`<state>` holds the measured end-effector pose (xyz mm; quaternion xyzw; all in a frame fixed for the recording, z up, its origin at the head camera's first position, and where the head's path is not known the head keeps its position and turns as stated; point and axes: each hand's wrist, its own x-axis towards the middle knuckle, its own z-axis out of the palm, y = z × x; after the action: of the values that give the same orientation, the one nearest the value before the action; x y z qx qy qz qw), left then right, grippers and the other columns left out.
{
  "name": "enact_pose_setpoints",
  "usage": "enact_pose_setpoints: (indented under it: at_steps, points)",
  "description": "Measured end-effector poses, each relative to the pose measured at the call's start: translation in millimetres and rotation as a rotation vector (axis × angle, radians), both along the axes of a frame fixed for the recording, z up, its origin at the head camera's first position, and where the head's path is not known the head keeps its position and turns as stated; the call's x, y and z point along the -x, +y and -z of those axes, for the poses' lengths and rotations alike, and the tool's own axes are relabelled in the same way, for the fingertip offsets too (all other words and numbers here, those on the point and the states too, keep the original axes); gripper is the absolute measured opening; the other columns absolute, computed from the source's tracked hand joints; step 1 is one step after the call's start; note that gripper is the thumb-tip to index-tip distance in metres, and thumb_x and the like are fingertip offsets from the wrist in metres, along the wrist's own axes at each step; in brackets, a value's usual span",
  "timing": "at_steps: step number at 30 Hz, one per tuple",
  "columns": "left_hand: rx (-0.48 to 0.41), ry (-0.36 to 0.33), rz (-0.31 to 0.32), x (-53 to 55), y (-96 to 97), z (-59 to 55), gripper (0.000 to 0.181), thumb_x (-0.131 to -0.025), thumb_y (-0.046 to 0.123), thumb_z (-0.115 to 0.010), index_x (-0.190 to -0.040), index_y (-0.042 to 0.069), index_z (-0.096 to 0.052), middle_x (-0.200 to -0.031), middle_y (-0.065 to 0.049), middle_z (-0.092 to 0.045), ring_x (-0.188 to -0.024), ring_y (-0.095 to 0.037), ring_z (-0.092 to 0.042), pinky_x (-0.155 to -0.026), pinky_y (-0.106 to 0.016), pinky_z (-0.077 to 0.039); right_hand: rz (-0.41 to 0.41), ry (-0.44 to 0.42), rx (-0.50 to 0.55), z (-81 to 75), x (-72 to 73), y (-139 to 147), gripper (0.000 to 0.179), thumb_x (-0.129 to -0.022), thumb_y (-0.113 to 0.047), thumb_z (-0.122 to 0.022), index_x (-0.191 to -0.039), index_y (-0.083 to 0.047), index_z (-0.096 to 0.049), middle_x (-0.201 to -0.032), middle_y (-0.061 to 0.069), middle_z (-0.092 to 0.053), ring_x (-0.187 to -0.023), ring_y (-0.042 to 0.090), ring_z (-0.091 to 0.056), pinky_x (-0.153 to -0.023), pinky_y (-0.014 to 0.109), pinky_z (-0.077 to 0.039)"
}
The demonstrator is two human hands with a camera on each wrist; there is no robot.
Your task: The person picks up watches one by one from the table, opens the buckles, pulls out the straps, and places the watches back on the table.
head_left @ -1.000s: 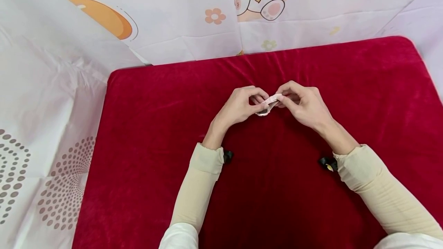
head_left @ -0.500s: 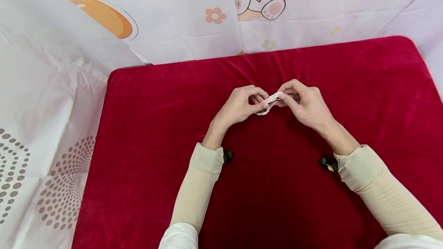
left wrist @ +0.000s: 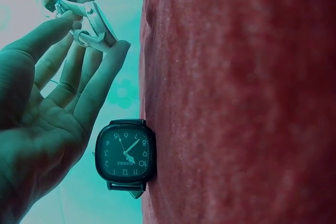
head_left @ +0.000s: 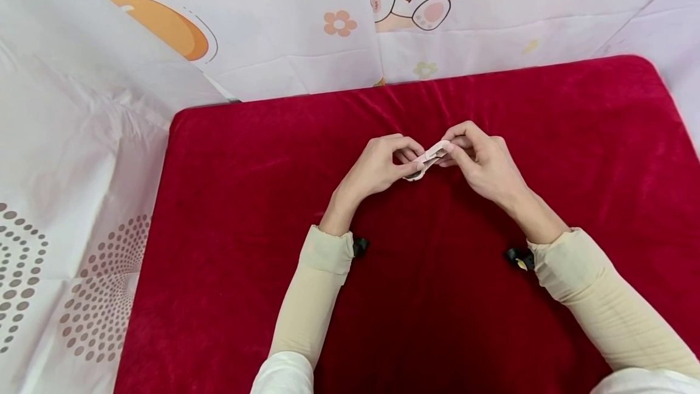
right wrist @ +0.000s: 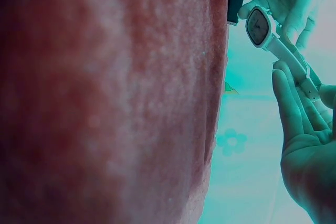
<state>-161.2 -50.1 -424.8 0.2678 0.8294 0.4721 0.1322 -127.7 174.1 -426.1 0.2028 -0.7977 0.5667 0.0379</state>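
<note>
- L hand [head_left: 374, 166]: fingers clamped on pale watch [right wrist: 286, 55], nr dial [right wrist: 258, 26]
- R hand [head_left: 489, 166]: fingers pinch its other end
- Dk watch [left wrist: 126, 153] nr L hand

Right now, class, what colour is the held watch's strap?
The watch strap is pale pinkish-white; the head view shows it best.

Right hand [head_left: 485, 163] slightly higher, watch strap [head_left: 435, 151] tilted steeper

pale pink watch [head_left: 435, 151]; deep red cloth [head_left: 246, 230]; white curtain [head_left: 268, 17], orange flower [head_left: 340, 24], greyish dots [head_left: 27, 292]; beige sleeves [head_left: 312, 297].
</note>
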Motion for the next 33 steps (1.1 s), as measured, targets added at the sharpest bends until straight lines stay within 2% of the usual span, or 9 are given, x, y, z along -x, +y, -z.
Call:
enact_pose_setpoints:
  at_steps: [6,14,25,33]
  points:
    - [-0.005,0.0,-0.001,-0.5,-0.1,1.7,0.012,-0.089,0.013,-0.076,-0.1,0.011,-0.073,-0.091,0.003,-0.066,-0.082,-0.006,-0.063,-0.073,-0.021,-0.053,-0.006,-0.015,0.008,0.9,0.3,0.5,0.012,-0.099,0.001,-0.057,-0.11,0.005,-0.056,-0.098,0.016,-0.073,-0.078,0.015,-0.073,-0.072,0.026,-0.059]
    - [-0.025,0.013,0.004,-0.4,-0.5,1.7,0.012,-0.088,0.012,-0.077,-0.099,0.011,-0.072,-0.089,0.004,-0.066,-0.081,-0.006,-0.063,-0.072,-0.022,-0.054,0.031,0.021,-0.091,0.0,0.9,1.6,0.012,-0.099,-0.003,-0.058,-0.111,0.0,-0.057,-0.096,0.008,-0.075,-0.079,0.006,-0.071,-0.076,0.02,-0.056]
    - [-0.015,0.012,-0.012,-0.1,-0.6,2.1,0.011,-0.088,0.011,-0.077,-0.098,0.011,-0.072,-0.089,0.004,-0.067,-0.081,-0.006,-0.064,-0.074,-0.021,-0.054,0.016,0.003,-0.075,0.2,0.6,-0.2,0.018,-0.101,-0.006,-0.058,-0.115,-0.003,-0.067,-0.096,0.006,-0.074,-0.083,0.007,-0.07,-0.078,0.021,-0.056]
    - [-0.017,0.009,-0.016,-1.7,-0.9,2.2,0.01,-0.089,0.012,-0.076,-0.099,0.011,-0.072,-0.09,0.004,-0.066,-0.082,-0.006,-0.064,-0.074,-0.021,-0.054,0.029,0.046,-0.106,-0.5,0.0,-0.4,0.016,-0.099,-0.004,-0.059,-0.114,-0.005,-0.066,-0.094,0.003,-0.074,-0.082,0.009,-0.071,-0.078,0.017,-0.054]
